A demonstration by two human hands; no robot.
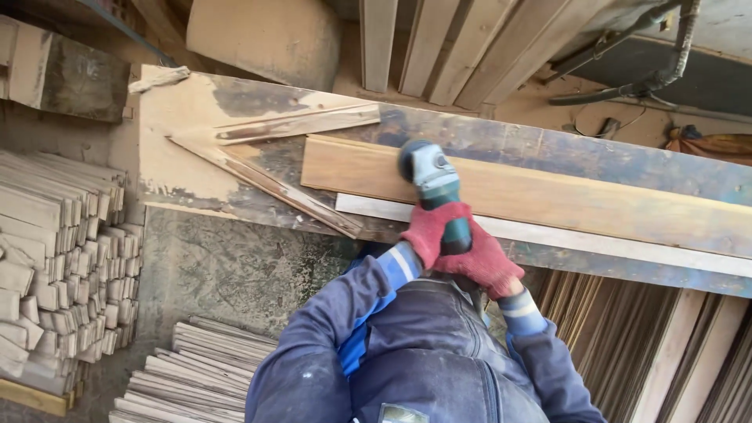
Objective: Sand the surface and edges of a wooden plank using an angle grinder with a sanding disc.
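A teal and grey angle grinder [432,184] rests its head on a long brown wooden plank [564,200] that lies along a worn workbench [196,102]. Both hands wear red gloves and grip the grinder's body. My left hand [429,229] wraps the near left side of the handle. My right hand [484,262] holds the rear of the tool from the right. Blue sleeves with a pale stripe run down to my dark blue overalls [423,352].
Two thin offcut strips [266,149] lie crossed on the bench's left part. A pale board [595,241] sits along the bench's near edge. Stacked short wood pieces [59,258] fill the left, slats [196,372] lie on the floor, planks lean at the back.
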